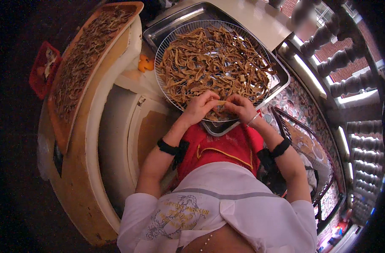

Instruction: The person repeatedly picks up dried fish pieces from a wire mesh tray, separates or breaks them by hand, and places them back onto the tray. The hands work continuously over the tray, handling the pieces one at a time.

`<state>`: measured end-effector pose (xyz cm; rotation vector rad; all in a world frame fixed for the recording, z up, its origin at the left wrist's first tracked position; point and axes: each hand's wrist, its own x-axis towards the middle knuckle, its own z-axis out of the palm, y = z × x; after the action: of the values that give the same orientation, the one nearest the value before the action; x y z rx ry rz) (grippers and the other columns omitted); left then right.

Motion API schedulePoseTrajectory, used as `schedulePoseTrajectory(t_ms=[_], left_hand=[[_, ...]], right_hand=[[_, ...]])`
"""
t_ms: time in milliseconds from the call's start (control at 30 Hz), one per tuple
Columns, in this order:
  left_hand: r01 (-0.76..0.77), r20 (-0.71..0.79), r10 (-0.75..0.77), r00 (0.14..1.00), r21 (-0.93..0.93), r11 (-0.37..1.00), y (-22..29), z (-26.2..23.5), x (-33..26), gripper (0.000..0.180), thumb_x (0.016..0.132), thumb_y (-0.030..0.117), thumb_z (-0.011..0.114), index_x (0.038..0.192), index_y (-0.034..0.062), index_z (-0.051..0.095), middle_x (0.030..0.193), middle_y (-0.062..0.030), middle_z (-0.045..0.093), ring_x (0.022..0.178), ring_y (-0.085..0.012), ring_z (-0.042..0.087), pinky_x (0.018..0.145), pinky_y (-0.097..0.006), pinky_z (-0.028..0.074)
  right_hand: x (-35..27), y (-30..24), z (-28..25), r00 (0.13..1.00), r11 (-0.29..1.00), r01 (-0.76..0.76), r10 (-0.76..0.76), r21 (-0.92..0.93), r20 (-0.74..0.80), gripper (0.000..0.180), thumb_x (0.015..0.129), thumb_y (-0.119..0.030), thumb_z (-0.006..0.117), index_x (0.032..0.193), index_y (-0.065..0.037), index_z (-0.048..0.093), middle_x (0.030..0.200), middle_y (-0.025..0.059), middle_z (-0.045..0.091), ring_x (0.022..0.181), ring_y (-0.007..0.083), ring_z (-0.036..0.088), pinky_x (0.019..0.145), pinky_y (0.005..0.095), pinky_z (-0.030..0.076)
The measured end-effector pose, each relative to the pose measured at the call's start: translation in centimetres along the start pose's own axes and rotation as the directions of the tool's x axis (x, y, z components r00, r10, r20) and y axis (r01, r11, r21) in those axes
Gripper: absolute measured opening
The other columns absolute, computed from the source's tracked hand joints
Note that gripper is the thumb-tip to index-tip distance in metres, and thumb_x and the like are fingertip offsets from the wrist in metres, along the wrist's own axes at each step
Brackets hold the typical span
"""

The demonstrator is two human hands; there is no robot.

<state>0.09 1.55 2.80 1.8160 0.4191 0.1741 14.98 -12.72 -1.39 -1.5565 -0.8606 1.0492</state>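
Note:
My left hand [197, 108] and my right hand [242, 108] meet over the near edge of a round wire rack [158, 67]. Between their fingertips is a pale yellowish-brown strip [221, 103], pinched at its two ends. Many brown, wrinkled strips [213, 63] that look like dried vegetable are spread over the rack. Under the rack sits a rectangular metal tray [283, 78], whose near corner reaches my lap. A thin bracelet circles my right wrist, and dark bands wrap both forearms.
To the left, a long orange tray [61, 135] of thin dried shreds [89, 55] rests on a curved yellowish cabinet [85, 185]. Beyond it sits a red basket [37, 74]. A small orange object [145, 63] lies beside the rack. Right are a dark-framed rack [302, 135] and a stone balustrade [348, 86].

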Motion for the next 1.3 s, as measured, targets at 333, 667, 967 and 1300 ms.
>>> schedulePoseTrajectory(t_ms=[333,667,967,1300], left_hand=[[-0.06,-0.016,0.065,0.998,0.215,0.975,-0.6,0.5,0.1,0.015,0.084,0.016,0.056,0.094,0.0057,0.06,0.065,-0.0098,0.061,0.061,-0.0224,0.062,0.057,-0.033,0.047],[-0.14,-0.154,0.163,0.975,0.149,0.979,-0.9,0.7,-0.1,0.016,0.085,0.011,0.055,0.098,0.0034,0.059,0.076,-0.011,0.063,0.064,-0.0197,0.063,0.059,-0.03,0.048],[-0.147,-0.202,0.165,0.965,0.103,0.984,-1.2,0.3,0.0,0.017,0.085,0.007,0.055,0.099,0.0025,0.062,0.09,-0.0101,0.065,0.081,-0.0185,0.064,0.071,-0.029,0.048],[0.046,-0.475,0.157,0.866,0.387,0.921,-0.6,-5.1,-0.8,0.018,0.087,0.01,0.056,0.1,0.0007,0.063,0.09,-0.0068,0.064,0.084,-0.0143,0.059,0.076,-0.026,0.045]], right_hand=[[-0.2,-0.8,0.7,0.996,0.998,-0.062,0.06,0.031,0.067,0.017,0.088,-0.018,0.059,0.097,-0.005,0.054,0.08,0.0016,0.06,0.069,0.0085,0.057,0.058,0.0228,0.044],[0.0,-0.6,-0.4,0.998,0.989,0.049,-0.054,-0.139,-0.029,0.02,0.087,-0.023,0.061,0.086,-0.004,0.056,0.079,0.0023,0.06,0.071,0.0093,0.055,0.06,0.0239,0.045],[0.1,-1.1,-1.4,0.99,0.98,0.078,-0.098,-0.181,-0.099,0.023,0.084,-0.024,0.059,0.091,-0.002,0.059,0.08,0.0121,0.062,0.076,0.0242,0.06,0.07,0.0338,0.045],[-0.2,-0.7,-2.0,0.969,0.779,0.187,-0.247,-0.598,-0.018,0.023,0.084,-0.024,0.057,0.1,-0.007,0.061,0.093,0.0135,0.06,0.088,0.0322,0.058,0.075,0.0396,0.047]])
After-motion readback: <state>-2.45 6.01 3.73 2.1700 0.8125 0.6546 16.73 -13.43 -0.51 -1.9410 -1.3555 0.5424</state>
